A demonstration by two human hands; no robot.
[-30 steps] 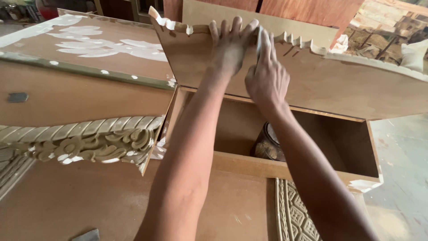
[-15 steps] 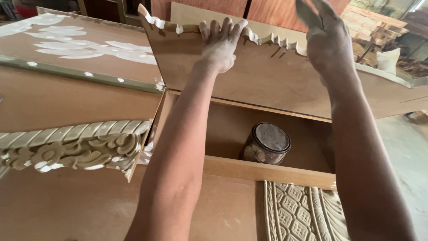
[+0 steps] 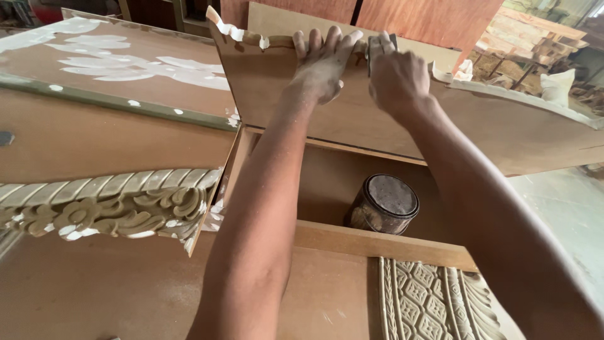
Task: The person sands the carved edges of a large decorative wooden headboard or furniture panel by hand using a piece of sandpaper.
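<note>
Tilted wooden panel stands straight ahead of the person, long axis running left to right, scalloped top edge at the far reach of both arms. Left hand lies flat on the panel face, fingers spread up over the edge; right hand just beside it, curled around a small grey block pressed to that edge. Both arms stretched forward over an open box holding a round tin.

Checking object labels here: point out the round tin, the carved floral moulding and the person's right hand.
round tin (image 3: 385, 203), head view, on its dusty lid.
carved floral moulding (image 3: 107, 204), head view, mid-strip on the flowers.
right hand (image 3: 397, 79), head view, back of the hand.
</note>
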